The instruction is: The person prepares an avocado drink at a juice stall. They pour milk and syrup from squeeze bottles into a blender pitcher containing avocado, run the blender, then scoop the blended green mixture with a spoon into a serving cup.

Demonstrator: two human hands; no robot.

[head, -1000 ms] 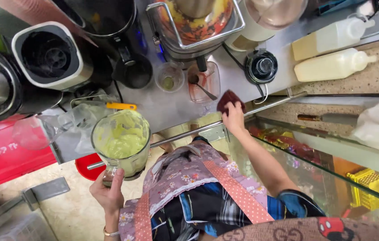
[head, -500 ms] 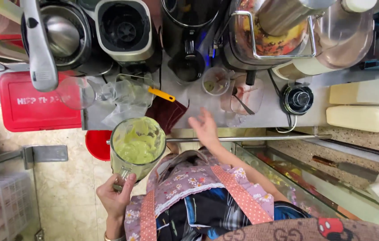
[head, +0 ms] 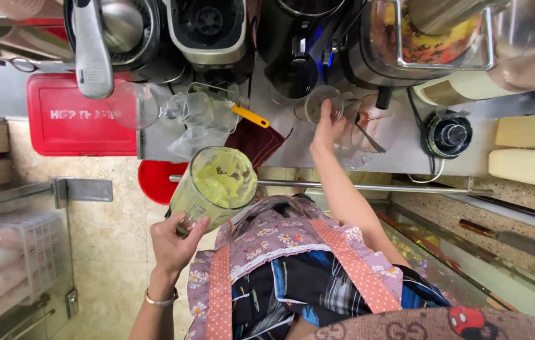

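Observation:
My left hand (head: 173,242) grips the handle of a clear blender jar (head: 217,186) filled with thick green puree and holds it tilted in front of my apron, below the counter edge. My right hand (head: 327,129) reaches across the steel counter (head: 406,157), its fingers closed on the rim of a small clear plastic cup (head: 314,104). A second clear cup with a spoon (head: 368,135) in it stands just right of that hand. A dark red cloth (head: 256,141) lies on the counter between the jar and my right hand, beside a yellow-handled tool (head: 250,116).
Along the back of the counter stand a metal juicer (head: 116,25), a blender base (head: 207,28) and a juice dispenser (head: 431,38). A red box (head: 78,116) sits at the left and two white bottles (head: 532,148) at the right. A metal rail (head: 374,187) fronts the counter, with a glass case (head: 469,252) below.
My right hand left the dark red cloth, crossed the counter and closed on the small clear cup. My left hand kept the green jar; the view shifted left.

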